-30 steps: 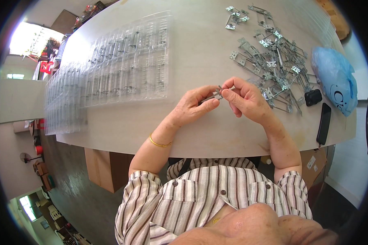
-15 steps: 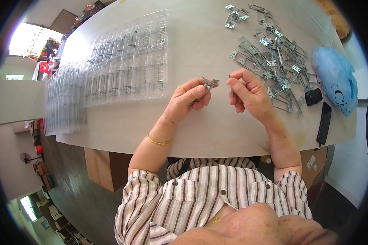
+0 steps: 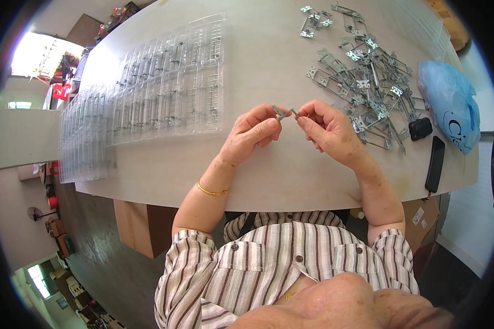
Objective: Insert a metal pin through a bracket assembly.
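Observation:
Over the middle of the table, my left hand (image 3: 256, 130) is closed around a small grey metal bracket (image 3: 280, 113), whose end sticks out past the thumb and forefinger. Just to its right, my right hand (image 3: 326, 127) pinches a small metal piece (image 3: 295, 113) between thumb and fingertips. The two metal parts come close together in front of me; whether they touch I cannot tell. Most of the bracket is hidden by my left fingers. Right of my hands lies a tangled heap of metal brackets (image 3: 376, 82) with thin rods and flat plates.
Clear plastic trays (image 3: 167, 82) holding rows of metal parts lie at the left. On the right are a blue plastic bag (image 3: 449, 107), a small black case (image 3: 420, 129) and a black phone-like object (image 3: 435, 164). A cardboard box (image 3: 140, 225) stands below the table's front edge.
My right hand has moved left, bringing its small metal piece up to the bracket in my left hand. The left hand has turned the bracket slightly and otherwise stayed in place.

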The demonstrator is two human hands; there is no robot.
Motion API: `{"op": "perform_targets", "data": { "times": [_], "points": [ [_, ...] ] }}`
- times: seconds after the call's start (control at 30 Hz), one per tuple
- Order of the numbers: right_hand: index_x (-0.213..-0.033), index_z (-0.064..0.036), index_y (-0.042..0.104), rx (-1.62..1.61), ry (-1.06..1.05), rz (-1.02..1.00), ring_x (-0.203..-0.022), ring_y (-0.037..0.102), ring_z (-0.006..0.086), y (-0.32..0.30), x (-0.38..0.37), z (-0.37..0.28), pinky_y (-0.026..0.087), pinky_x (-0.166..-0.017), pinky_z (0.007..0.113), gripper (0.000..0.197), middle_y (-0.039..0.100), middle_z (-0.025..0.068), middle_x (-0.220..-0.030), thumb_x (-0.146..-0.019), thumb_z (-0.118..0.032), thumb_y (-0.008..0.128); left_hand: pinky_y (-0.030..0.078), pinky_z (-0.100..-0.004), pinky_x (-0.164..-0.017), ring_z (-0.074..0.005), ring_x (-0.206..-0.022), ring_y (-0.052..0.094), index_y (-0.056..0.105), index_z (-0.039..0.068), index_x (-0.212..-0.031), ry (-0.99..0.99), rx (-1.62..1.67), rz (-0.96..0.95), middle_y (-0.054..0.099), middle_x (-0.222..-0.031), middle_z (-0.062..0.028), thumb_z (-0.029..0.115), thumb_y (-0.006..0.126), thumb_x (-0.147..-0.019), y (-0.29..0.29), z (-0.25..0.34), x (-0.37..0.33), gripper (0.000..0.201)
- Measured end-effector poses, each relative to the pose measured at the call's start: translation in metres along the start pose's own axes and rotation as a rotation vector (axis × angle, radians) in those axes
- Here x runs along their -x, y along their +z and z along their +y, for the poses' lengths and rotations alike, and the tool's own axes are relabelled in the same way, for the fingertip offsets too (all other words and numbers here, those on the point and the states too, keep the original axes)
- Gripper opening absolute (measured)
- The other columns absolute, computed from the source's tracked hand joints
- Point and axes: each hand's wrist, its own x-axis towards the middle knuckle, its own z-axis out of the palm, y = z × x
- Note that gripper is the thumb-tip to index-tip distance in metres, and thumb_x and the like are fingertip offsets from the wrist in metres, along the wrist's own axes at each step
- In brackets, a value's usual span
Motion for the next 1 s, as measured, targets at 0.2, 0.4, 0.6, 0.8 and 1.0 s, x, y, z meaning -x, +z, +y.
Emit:
{"op": "perform_targets", "data": {
  "times": [0.2, 0.4, 0.6, 0.8, 1.0],
  "points": [
    [-0.115, -0.0027, 0.057, -0.075, 0.022, -0.033, -0.064, 0.054, 0.0051, -0.003, -0.001, 0.002, 0.044, -0.053, 0.021, 0.017, 0.060, -0.0002, -0.080, -0.101, -0.012, 0.056, 0.030, -0.0206, -0.056, -0.0041, -0.064, 0.042, 0.065, 0.000, -0.126, 0.009, -0.145, -0.047, 0.052, -0.074, 0.0038, 0.030, 0.061, -0.100, 0.003, 0.002, 0.002, 0.040],
    [-0.113, -0.0022, 0.057, -0.158, 0.084, -0.139, -0.066, 0.059, 0.0084, -0.011, -0.005, 0.001, 0.050, -0.056, 0.024, 0.018, 0.062, 0.0029, -0.080, -0.102, -0.015, 0.052, 0.034, -0.0204, -0.061, -0.0039, -0.072, 0.047, 0.065, 0.001, -0.125, -0.051, -0.199, -0.050, 0.055, -0.078, 0.0034, 0.031, 0.063, -0.098, 0.008, 0.009, 0.005, 0.041],
    [-0.104, -0.0032, 0.057, -0.101, 0.143, -0.128, -0.058, 0.059, 0.0094, -0.010, -0.005, 0.003, 0.049, -0.052, 0.024, 0.022, 0.063, 0.0028, -0.073, -0.104, -0.025, 0.052, 0.035, -0.0207, -0.065, -0.0041, -0.074, 0.048, 0.066, 0.001, -0.124, -0.101, -0.154, -0.141, 0.056, -0.079, 0.0040, 0.032, 0.067, -0.096, 0.010, 0.006, 0.006, 0.042],
    [-0.102, -0.0050, 0.056, -0.024, 0.039, 0.090, -0.055, 0.057, 0.0074, -0.008, -0.002, 0.000, 0.045, -0.049, 0.022, 0.021, 0.062, 0.0007, -0.070, -0.105, -0.025, 0.054, 0.034, -0.0212, -0.060, -0.0046, -0.068, 0.046, 0.065, 0.000, -0.124, -0.091, -0.140, -0.163, 0.055, -0.076, 0.0026, 0.034, 0.064, -0.097, 0.010, 0.004, 0.007, 0.043],
    [-0.103, -0.0045, 0.057, -0.064, 0.012, 0.007, -0.055, 0.053, 0.0053, -0.005, -0.001, -0.004, 0.043, -0.049, 0.022, 0.013, 0.059, -0.0009, -0.068, -0.102, -0.017, 0.056, 0.031, -0.0220, -0.054, -0.0066, -0.057, 0.037, 0.063, -0.003, -0.123, -0.095, 0.070, 0.040, 0.053, -0.071, -0.0004, 0.033, 0.056, -0.101, 0.003, 0.007, 0.001, 0.042]
  ]
}}
